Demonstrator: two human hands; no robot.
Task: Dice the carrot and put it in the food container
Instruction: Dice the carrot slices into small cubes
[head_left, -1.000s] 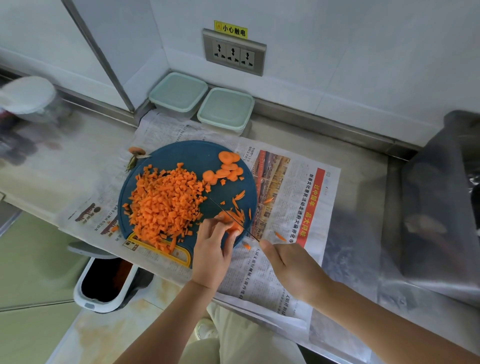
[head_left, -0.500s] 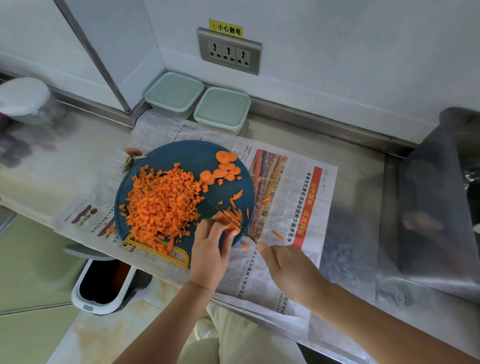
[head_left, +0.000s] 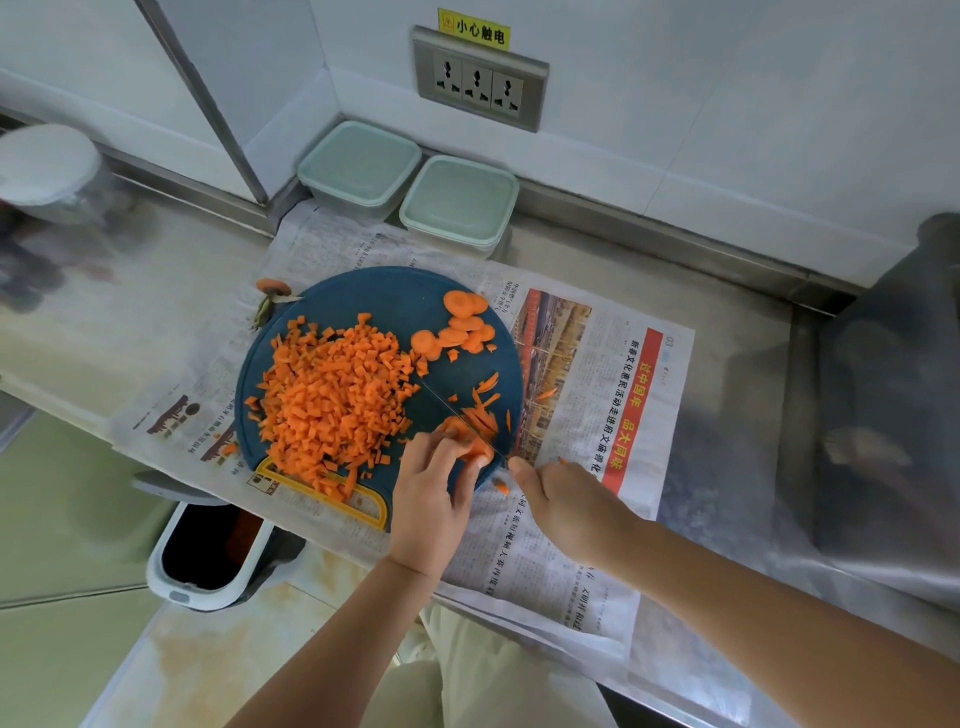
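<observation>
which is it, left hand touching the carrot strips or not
Touching. Head view: left hand fingers curl onto the carrot strips beside the right hand's knife.

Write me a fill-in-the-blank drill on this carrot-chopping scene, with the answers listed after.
The pile of diced orange carrot lies on a round cutting board coloured dark ___.
___ pale-green lidded plastic containers stand by the wall.
The metal wall panel carries ___ power sockets.
The thin knife is in the grip of the ___ hand.
Missing words: blue, two, three, right.
</observation>
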